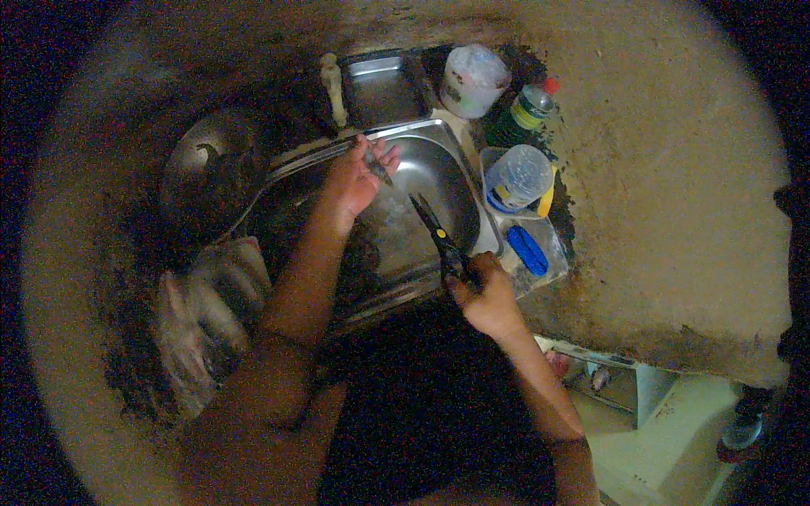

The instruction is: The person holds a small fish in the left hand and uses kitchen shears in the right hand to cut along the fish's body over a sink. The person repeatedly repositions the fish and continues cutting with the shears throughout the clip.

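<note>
Over the stainless steel sink, my left hand holds a small, slim grey thing, possibly a small fish or a shrimp. Its pointed end hangs down past the fingers, and the palm faces partly up. Black scissors with a yellow pivot are gripped by the handles in my right hand, at the sink's near right rim. The blades are slightly parted and point towards the grey thing, a short gap away from it. Fine detail is lost in the dim light.
A faucet rises behind the sink beside a smaller metal basin. Along the right stand a white tub, a red-capped bottle, a clear plastic container and a blue scrubber. Striped cloth lies left, below a round metal vessel.
</note>
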Demonstrator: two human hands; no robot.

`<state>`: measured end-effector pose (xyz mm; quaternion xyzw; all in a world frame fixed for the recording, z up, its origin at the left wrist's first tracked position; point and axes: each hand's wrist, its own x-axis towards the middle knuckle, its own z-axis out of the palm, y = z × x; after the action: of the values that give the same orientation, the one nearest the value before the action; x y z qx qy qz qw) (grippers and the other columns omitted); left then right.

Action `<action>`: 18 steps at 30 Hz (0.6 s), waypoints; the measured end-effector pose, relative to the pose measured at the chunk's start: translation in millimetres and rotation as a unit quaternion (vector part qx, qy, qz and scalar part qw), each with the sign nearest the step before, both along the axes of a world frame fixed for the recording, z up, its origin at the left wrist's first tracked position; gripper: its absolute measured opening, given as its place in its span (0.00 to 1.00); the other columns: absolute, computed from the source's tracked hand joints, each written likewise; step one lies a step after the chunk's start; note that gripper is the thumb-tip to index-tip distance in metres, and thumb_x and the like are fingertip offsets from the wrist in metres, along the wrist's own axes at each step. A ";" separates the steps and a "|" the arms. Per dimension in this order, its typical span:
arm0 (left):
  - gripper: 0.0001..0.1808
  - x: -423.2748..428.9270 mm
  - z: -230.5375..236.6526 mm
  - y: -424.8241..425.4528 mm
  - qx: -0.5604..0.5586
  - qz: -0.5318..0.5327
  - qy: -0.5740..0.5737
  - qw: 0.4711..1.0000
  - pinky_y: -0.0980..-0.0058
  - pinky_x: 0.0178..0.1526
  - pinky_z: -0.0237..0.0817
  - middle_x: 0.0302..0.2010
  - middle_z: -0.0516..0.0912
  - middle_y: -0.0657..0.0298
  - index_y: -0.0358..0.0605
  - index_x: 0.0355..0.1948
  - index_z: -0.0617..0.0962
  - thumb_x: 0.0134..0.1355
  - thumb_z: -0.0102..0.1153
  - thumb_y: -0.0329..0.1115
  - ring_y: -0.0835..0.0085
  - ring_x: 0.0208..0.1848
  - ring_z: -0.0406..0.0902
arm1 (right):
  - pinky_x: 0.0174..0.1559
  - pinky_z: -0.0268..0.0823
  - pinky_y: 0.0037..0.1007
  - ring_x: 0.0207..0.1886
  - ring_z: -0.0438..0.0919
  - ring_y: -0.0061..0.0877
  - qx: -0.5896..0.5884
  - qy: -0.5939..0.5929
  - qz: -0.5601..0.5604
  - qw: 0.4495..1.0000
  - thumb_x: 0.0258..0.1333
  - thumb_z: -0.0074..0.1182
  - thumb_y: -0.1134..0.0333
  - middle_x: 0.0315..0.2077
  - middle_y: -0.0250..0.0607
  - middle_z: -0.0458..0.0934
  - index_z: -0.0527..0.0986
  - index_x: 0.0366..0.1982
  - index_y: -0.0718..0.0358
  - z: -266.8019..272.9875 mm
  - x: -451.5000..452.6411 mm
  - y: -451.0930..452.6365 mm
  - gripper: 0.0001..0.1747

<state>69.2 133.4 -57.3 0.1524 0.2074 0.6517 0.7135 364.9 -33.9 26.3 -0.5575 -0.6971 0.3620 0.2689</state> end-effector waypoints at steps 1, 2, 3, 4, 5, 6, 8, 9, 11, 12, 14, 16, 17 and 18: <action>0.13 3.2 2.0 -0.2 0.000 0.001 0.010 1.000 0.48 0.61 0.72 0.54 0.81 0.53 0.50 0.47 0.77 0.72 0.61 0.45 0.51 0.56 0.79 | 0.46 0.71 0.46 0.41 0.79 0.53 0.010 -0.020 0.003 1.000 0.54 0.68 0.62 0.38 0.56 0.78 0.76 0.39 0.70 1.7 0.0 1.2 0.19; 0.15 6.4 3.4 -1.8 0.016 -0.009 0.007 1.000 0.46 0.64 0.71 0.58 0.81 0.49 0.50 0.49 0.76 0.72 0.60 0.47 0.48 0.59 0.79 | 0.46 0.71 0.47 0.41 0.78 0.54 0.028 -0.038 0.012 0.999 0.53 0.68 0.62 0.37 0.57 0.78 0.76 0.38 0.70 3.9 1.3 1.7 0.19; 0.17 10.0 5.8 -3.4 0.003 0.004 0.029 1.000 0.45 0.64 0.70 0.61 0.79 0.47 0.49 0.51 0.75 0.73 0.59 0.49 0.47 0.61 0.78 | 0.45 0.71 0.48 0.41 0.78 0.55 0.046 -0.054 0.024 0.997 0.53 0.68 0.62 0.37 0.57 0.77 0.76 0.38 0.70 5.6 3.1 2.2 0.19; 0.19 13.4 8.1 -5.2 0.005 0.004 0.038 0.999 0.44 0.64 0.70 0.63 0.78 0.44 0.49 0.54 0.74 0.73 0.58 0.50 0.46 0.64 0.77 | 0.46 0.71 0.48 0.41 0.78 0.55 0.042 -0.048 0.026 0.998 0.52 0.68 0.62 0.37 0.57 0.77 0.76 0.38 0.70 7.3 4.8 1.7 0.20; 0.22 16.8 10.6 -7.1 0.008 0.003 0.046 0.999 0.43 0.64 0.69 0.66 0.76 0.42 0.48 0.56 0.73 0.74 0.56 0.52 0.45 0.66 0.75 | 0.46 0.71 0.49 0.42 0.77 0.56 0.038 -0.043 0.027 0.998 0.52 0.68 0.62 0.37 0.57 0.76 0.76 0.37 0.70 9.0 5.8 1.2 0.20; 0.23 20.8 12.5 -9.1 0.006 0.013 0.059 0.998 0.44 0.64 0.69 0.66 0.77 0.42 0.48 0.58 0.72 0.74 0.55 0.53 0.45 0.66 0.76 | 0.46 0.71 0.49 0.42 0.77 0.56 0.025 -0.044 0.023 0.998 0.51 0.68 0.62 0.37 0.57 0.76 0.76 0.37 0.71 10.0 6.1 1.0 0.20; 0.27 29.3 16.3 -13.2 -0.006 0.032 0.082 0.996 0.45 0.64 0.68 0.65 0.78 0.43 0.47 0.62 0.69 0.75 0.53 0.55 0.47 0.65 0.76 | 0.46 0.71 0.49 0.42 0.77 0.56 0.038 -0.038 0.030 0.998 0.52 0.67 0.62 0.38 0.58 0.76 0.75 0.38 0.71 13.0 6.8 0.6 0.20; 0.26 33.9 17.6 -15.0 -0.004 0.041 0.089 0.995 0.46 0.64 0.68 0.64 0.78 0.44 0.47 0.62 0.69 0.75 0.53 0.54 0.48 0.65 0.76 | 0.46 0.71 0.50 0.42 0.77 0.56 0.048 -0.039 0.033 0.998 0.52 0.67 0.62 0.39 0.58 0.76 0.75 0.38 0.71 14.0 7.0 0.9 0.20; 0.26 43.1 19.9 -18.6 -0.020 0.058 0.094 0.994 0.49 0.63 0.68 0.64 0.78 0.44 0.47 0.63 0.69 0.75 0.54 0.53 0.50 0.65 0.77 | 0.46 0.71 0.50 0.42 0.77 0.57 0.055 -0.040 0.031 0.997 0.52 0.67 0.63 0.39 0.58 0.76 0.75 0.38 0.71 15.5 6.1 1.1 0.20; 0.25 48.8 21.3 -20.7 -0.013 0.056 0.090 0.994 0.50 0.62 0.68 0.64 0.79 0.44 0.48 0.62 0.69 0.75 0.54 0.52 0.50 0.64 0.77 | 0.46 0.71 0.50 0.42 0.77 0.57 0.077 -0.040 0.038 0.996 0.52 0.67 0.63 0.39 0.58 0.76 0.75 0.39 0.71 16.3 9.8 4.3 0.20; 0.23 57.6 22.8 -23.7 -0.004 0.044 0.082 0.996 0.53 0.61 0.68 0.64 0.79 0.45 0.49 0.62 0.70 0.76 0.53 0.51 0.52 0.63 0.78 | 0.46 0.71 0.50 0.42 0.77 0.58 0.053 -0.043 0.035 0.997 0.52 0.67 0.63 0.39 0.59 0.75 0.75 0.39 0.71 14.9 11.3 6.7 0.20; 0.21 64.5 24.4 -26.6 0.004 0.037 0.062 0.997 0.54 0.60 0.68 0.64 0.79 0.45 0.50 0.61 0.70 0.76 0.53 0.51 0.53 0.62 0.78 | 0.45 0.72 0.51 0.42 0.77 0.58 0.061 -0.051 0.031 0.996 0.53 0.67 0.63 0.39 0.59 0.75 0.75 0.39 0.71 12.3 12.8 8.4 0.20; 0.20 67.0 25.3 -27.7 0.007 0.034 0.053 0.998 0.55 0.60 0.68 0.64 0.79 0.45 0.51 0.60 0.70 0.76 0.53 0.50 0.53 0.62 0.78 | 0.45 0.72 0.51 0.42 0.77 0.58 0.072 -0.059 0.029 0.995 0.53 0.67 0.63 0.39 0.59 0.75 0.75 0.38 0.71 10.6 13.2 9.0 0.19; 0.19 68.6 26.2 -28.0 -0.007 0.034 0.058 0.998 0.56 0.59 0.69 0.64 0.79 0.44 0.52 0.59 0.70 0.77 0.52 0.50 0.53 0.62 0.79 | 0.45 0.72 0.51 0.42 0.77 0.58 0.081 -0.069 0.027 0.994 0.53 0.67 0.63 0.39 0.59 0.75 0.75 0.38 0.71 9.1 14.3 9.5 0.19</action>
<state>137.7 105.4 -31.1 0.1776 0.2577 0.6639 0.6791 379.2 -24.4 35.4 -0.5389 -0.7555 0.2722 0.2544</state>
